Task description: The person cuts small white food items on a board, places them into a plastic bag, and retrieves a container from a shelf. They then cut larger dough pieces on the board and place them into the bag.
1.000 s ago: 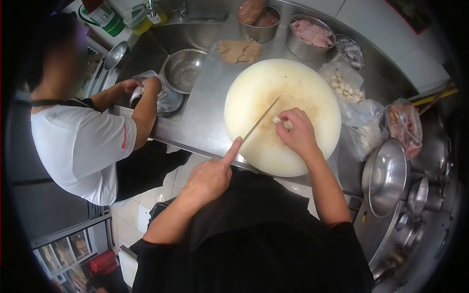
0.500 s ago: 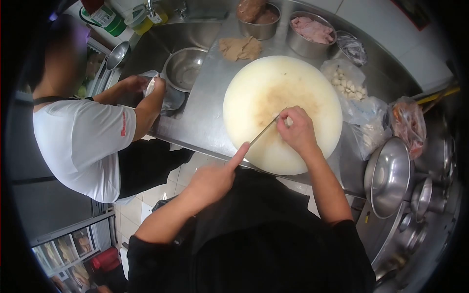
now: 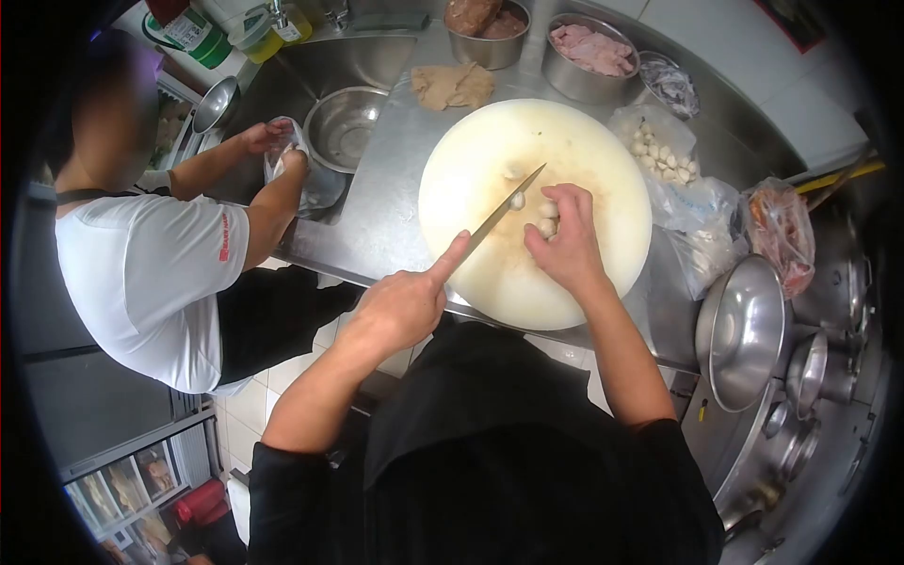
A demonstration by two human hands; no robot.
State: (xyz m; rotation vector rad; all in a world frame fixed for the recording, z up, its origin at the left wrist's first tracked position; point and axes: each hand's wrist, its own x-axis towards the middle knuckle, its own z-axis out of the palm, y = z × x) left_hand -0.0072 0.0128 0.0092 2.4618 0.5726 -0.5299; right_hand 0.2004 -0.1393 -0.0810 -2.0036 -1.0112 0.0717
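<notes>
My left hand (image 3: 405,303) is wrapped round the handle of a knife (image 3: 497,218), its index finger stretched along the back of the blade. The blade points up and right over a round white cutting board (image 3: 461,155). A small pale piece (image 3: 517,201), garlic-like, lies against the blade near the tip, and a flatter bit (image 3: 514,172) is just beyond. My right hand (image 3: 570,243) is curved round a few whitish cloves (image 3: 547,218) on the board, thumb and fingers apart with the cloves between them.
A co-worker (image 3: 155,273) at the left handles a plastic bag (image 3: 282,155) by the sink (image 3: 292,80). Metal pots of meat (image 3: 589,52) stand behind the board. Bags of cloves (image 3: 664,155) and other food, plus a steel bowl (image 3: 744,330), are at the right.
The knife has swung away from my right hand, its tip now further up the board. My right fingers have spread, showing several cloves. The view has shifted slightly.
</notes>
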